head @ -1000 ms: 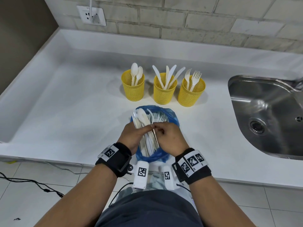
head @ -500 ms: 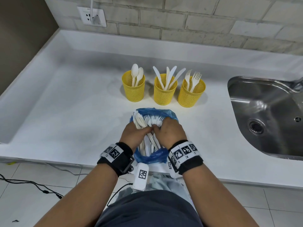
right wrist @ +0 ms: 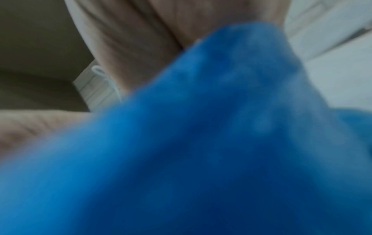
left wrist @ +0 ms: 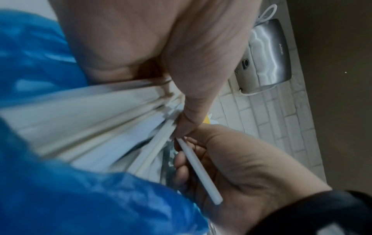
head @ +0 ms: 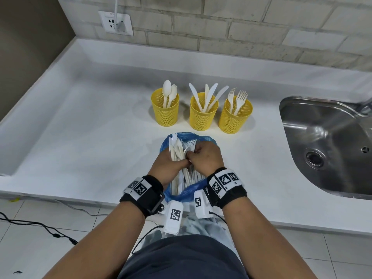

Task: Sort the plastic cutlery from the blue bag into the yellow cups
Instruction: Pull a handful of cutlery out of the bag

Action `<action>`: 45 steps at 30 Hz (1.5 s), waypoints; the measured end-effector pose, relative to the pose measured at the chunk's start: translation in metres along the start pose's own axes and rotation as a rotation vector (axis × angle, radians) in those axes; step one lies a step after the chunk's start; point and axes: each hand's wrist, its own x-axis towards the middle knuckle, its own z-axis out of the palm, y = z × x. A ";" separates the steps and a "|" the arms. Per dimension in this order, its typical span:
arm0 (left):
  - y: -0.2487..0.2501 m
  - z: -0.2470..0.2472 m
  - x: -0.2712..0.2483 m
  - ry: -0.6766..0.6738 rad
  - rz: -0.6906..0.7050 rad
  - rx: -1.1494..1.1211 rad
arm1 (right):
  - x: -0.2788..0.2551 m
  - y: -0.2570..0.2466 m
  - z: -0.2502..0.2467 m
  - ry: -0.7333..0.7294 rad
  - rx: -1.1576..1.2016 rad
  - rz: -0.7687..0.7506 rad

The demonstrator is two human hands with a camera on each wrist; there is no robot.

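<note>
Three yellow mesh cups stand in a row: the left cup [head: 165, 112] has spoons, the middle cup [head: 203, 115] knives, the right cup [head: 235, 117] forks. In front of them lies the blue bag [head: 188, 193] with a bundle of white cutlery [head: 177, 150] sticking out. My left hand [head: 171, 165] grips that bundle [left wrist: 90, 108] from the left. My right hand [head: 202, 158] lies over the bundle's right side, and its fingers [left wrist: 181, 165] curl round one white handle [left wrist: 198, 171]. The head of that piece is hidden. The right wrist view is mostly blurred blue bag [right wrist: 201, 143].
The white counter [head: 90, 137] has a raised back edge under a brick wall with a socket [head: 116, 23]. A steel sink [head: 326, 141] lies to the right. The counter's front edge runs just under my wrists. A black cable [head: 40, 228] lies on the tiled floor.
My right hand slid forward and left along the bundle, towards the cutlery heads, and closed in against my left hand. The left hand kept its grip on the bundle.
</note>
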 end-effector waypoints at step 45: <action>0.038 0.003 -0.001 -0.025 0.110 -0.335 | -0.030 0.009 -0.024 -0.167 0.680 -0.046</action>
